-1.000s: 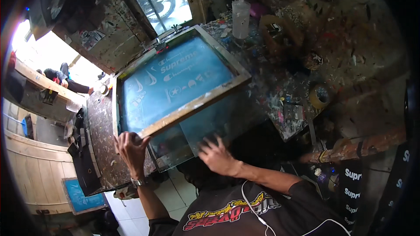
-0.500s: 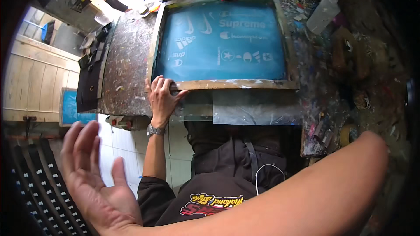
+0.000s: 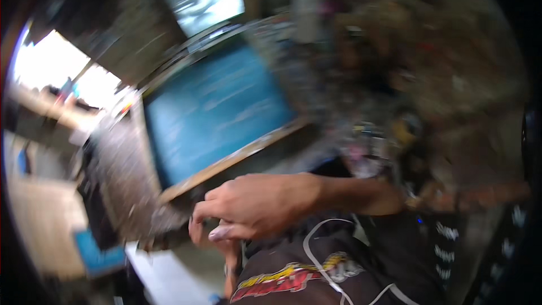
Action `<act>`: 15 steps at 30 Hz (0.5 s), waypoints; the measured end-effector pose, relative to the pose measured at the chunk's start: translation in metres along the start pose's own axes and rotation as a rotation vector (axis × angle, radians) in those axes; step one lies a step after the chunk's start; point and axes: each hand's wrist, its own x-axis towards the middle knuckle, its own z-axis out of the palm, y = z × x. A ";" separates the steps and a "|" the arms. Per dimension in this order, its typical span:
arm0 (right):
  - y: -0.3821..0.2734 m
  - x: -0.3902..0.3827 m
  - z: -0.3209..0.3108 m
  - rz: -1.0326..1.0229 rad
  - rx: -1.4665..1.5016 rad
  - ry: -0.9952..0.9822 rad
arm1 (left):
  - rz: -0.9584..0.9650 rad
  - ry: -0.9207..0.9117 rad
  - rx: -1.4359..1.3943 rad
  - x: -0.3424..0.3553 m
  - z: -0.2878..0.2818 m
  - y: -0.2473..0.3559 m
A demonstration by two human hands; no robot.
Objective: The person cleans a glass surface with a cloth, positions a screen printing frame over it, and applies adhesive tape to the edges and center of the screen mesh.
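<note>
A wood-framed screen with blue mesh and pale designs [image 3: 214, 107] lies tilted in view on the worktable, blurred by motion. My right hand [image 3: 259, 203] is just below its front bar, back up, fingers bent and apart, with nothing visible in them. My left hand [image 3: 226, 245] is mostly hidden behind the right one, low near my dark printed shirt; its watched wrist shows beneath, and its fingers cannot be made out.
A paint-stained tabletop [image 3: 121, 164] surrounds the screen, with a clear bottle [image 3: 306, 14] and a tape roll [image 3: 407, 127] at right. A second blue screen [image 3: 96, 251] stands low at left. Dark printed straps [image 3: 446, 248] hang at lower right; a bright opening [image 3: 53, 59] is upper left.
My left hand has left the frame's front corner and moved down toward my body. My raised right hand has moved rightward, in front of it. The camera view has swung and blurred.
</note>
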 end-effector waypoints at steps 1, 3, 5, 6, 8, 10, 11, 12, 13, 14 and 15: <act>0.018 -0.034 0.003 0.012 0.060 0.168 | -0.159 0.014 -0.067 -0.038 -0.006 -0.013; 0.055 -0.097 0.009 0.243 0.140 0.523 | -0.318 -0.018 0.398 -0.101 -0.056 -0.088; 0.069 -0.168 0.010 0.686 -0.232 1.091 | -0.658 -0.222 0.135 -0.166 -0.068 -0.219; 0.079 -0.217 0.006 0.874 -0.635 1.237 | -0.653 -0.255 0.130 -0.156 -0.057 -0.203; 0.100 -0.306 0.007 1.274 -1.072 1.236 | -0.916 -0.813 0.317 -0.104 -0.044 -0.123; 0.114 -0.368 0.012 1.548 -1.274 1.008 | -0.624 -1.177 0.541 -0.050 -0.050 -0.072; 0.115 -0.368 0.004 1.514 -1.272 1.012 | -0.610 -1.274 0.647 -0.033 -0.054 -0.070; 0.113 -0.368 -0.003 1.653 -1.156 0.887 | -0.135 -1.251 0.707 -0.034 -0.067 -0.084; 0.112 -0.370 -0.004 1.797 -1.023 0.748 | -0.120 -1.380 0.644 -0.001 -0.056 -0.017; 0.111 -0.359 -0.005 1.662 -0.978 0.915 | -0.134 -1.473 0.488 0.018 -0.055 0.006; 0.106 -0.341 -0.005 1.476 -0.992 0.968 | -0.148 -1.538 0.322 0.033 -0.054 0.022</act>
